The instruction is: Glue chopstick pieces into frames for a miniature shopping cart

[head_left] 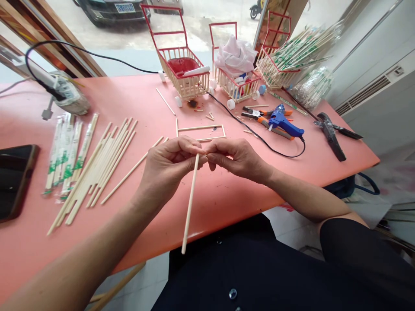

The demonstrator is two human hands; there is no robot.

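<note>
My left hand (168, 162) and my right hand (235, 157) meet above the front of the pink table (227, 190). Both pinch the top end of one bare wooden chopstick (190, 203), which hangs down toward my lap. The fingers of both hands are closed round that end. Just behind the hands a rectangular frame of sticks (201, 128) lies flat on the table. Loose bare chopsticks (100, 170) lie in a fan to the left, with wrapped chopsticks (66, 155) beside them.
Three small stick carts with red frames (184, 73) stand at the back. A blue glue gun (283, 123) with its black cord, orange pliers (259, 115) and black scissors (330, 134) lie at right. A dark phone (14, 179) lies at far left.
</note>
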